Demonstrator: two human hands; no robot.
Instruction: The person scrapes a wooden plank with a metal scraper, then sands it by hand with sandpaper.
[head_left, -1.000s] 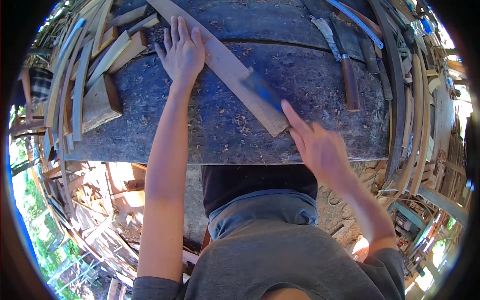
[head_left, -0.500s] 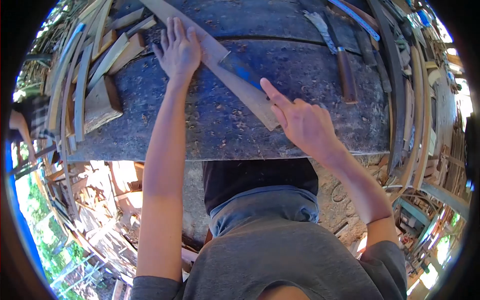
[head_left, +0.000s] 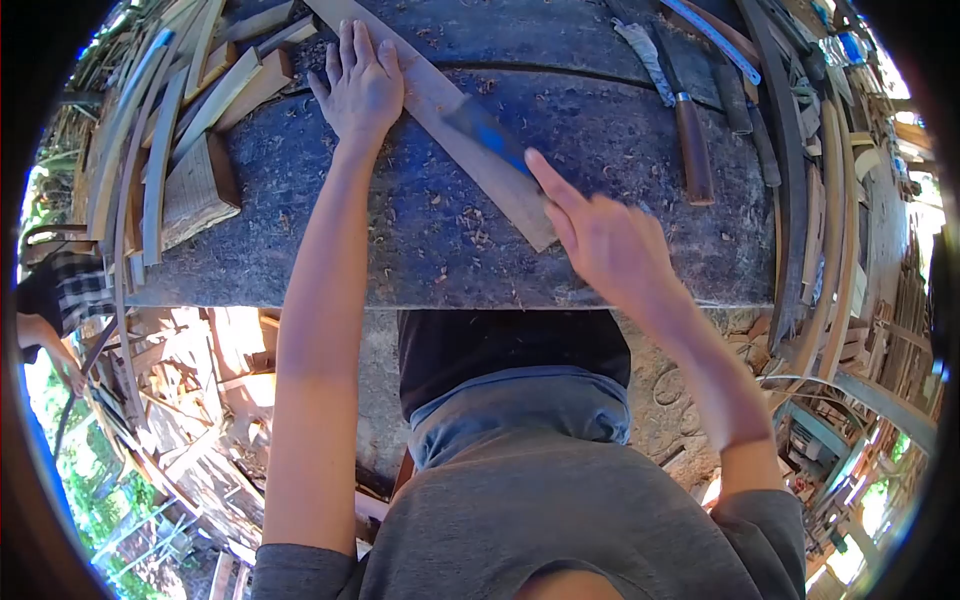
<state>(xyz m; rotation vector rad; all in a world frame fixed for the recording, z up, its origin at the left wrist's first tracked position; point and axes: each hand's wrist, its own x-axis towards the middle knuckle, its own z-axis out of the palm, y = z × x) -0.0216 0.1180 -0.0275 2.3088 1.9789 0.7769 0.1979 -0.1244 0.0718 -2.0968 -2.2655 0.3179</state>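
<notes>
The right hand is closed around a blue-marked tool, its index finger stretched along it; the grip end is hidden. Ahead and left of this hand, the tool lies over a long wooden board. The left hand lies flat, fingers slightly spread, at the board's edge. Left of it sits a wood block; beyond the right hand, to its right, a wooden-handled tool rests on the table.

Woodworking workshop, shavings littered the dark workbench, timber offcuts lay left, wooden-handled tool lay right.
</notes>
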